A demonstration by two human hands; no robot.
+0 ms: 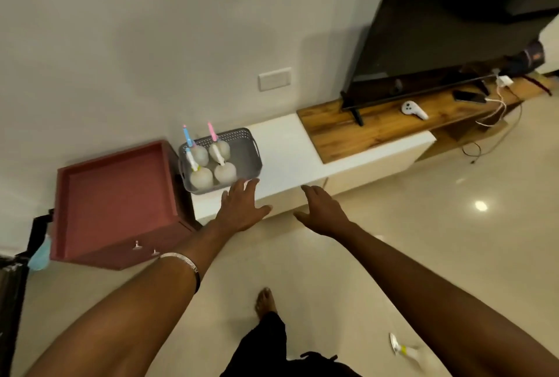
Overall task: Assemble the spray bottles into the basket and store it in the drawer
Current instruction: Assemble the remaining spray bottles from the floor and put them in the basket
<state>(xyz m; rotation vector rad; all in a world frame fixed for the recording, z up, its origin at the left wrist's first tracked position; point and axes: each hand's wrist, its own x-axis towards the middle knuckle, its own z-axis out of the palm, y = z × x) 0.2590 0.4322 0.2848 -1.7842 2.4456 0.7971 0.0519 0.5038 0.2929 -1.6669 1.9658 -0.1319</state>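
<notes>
A grey perforated basket [245,151] stands on the white cabinet top [281,152] and holds several round white spray bottles [225,172] with blue, pink and yellow spray heads. My left hand [242,208] reaches forward with spread fingers, its fingertips just short of the basket's near right corner. My right hand [322,210] is stretched out open over the cabinet's front edge, to the right of the basket, and holds nothing. Another spray bottle [406,349] lies on the floor at the lower right. A dark red drawer unit [118,204] with two small knobs stands left of the basket.
A television [447,28] stands on a wooden shelf [381,125] at the right, with a white controller [413,109], a phone [469,96] and cables. A black frame with a blue cloth [40,252] is at the far left. My foot [265,304] is on the tiled floor.
</notes>
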